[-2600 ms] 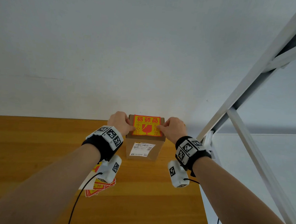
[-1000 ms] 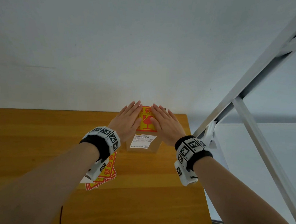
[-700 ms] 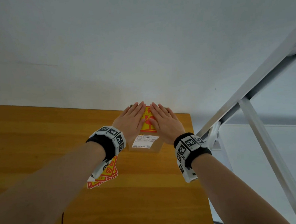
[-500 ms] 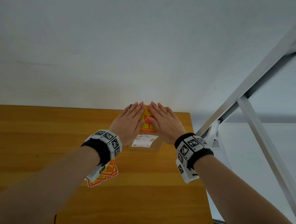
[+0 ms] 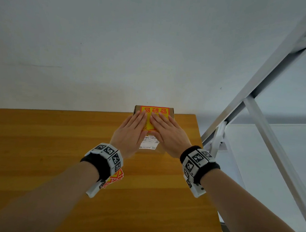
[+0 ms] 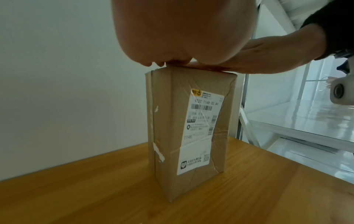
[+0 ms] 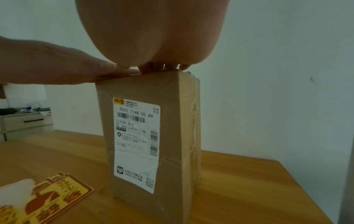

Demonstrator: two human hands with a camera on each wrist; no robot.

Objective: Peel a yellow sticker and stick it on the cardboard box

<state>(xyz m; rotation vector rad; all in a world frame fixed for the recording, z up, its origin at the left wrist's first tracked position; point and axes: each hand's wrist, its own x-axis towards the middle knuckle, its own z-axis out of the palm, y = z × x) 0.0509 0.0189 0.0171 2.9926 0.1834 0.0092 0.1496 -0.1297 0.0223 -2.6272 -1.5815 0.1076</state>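
A wooden table (image 5: pixel 39 144) stands against a plain white wall (image 5: pixel 117 42), with a pile of spare stickers (image 7: pixel 47 195) lying near its front, beside the cardboard box (image 6: pixel 172 136). The box stands upright and carries a white shipping label (image 7: pixel 136 145) on its side. On its top lies the yellow sticker (image 5: pixel 155 111) with red print, and the left hand (image 5: pixel 129 134) and right hand (image 5: pixel 167 134) press flat on it, fingers straight, gripping nothing.
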